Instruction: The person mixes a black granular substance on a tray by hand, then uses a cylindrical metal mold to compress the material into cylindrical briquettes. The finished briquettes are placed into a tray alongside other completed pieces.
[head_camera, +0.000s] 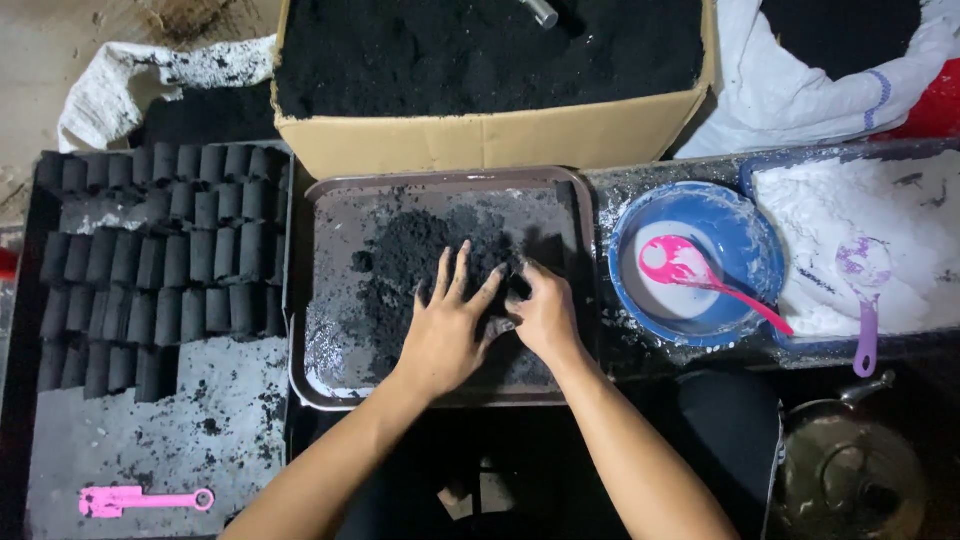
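Both hands were recorded on the black powder heap (420, 265) in the tray (330, 200): left hand (445, 330) flat with fingers spread, right hand (545, 310) curled around a black lump (518, 283), blue bowl (740, 230) just right of them.

The right hand (545, 315) curls over black powder (420, 270) on the tray (335, 375), its fingertips hidden, so what it grips cannot be told. The cardboard box (490, 140) and white sack (800, 90) are cut off by the top edge. The metal kettle (850, 470) is cut by the bottom edge.
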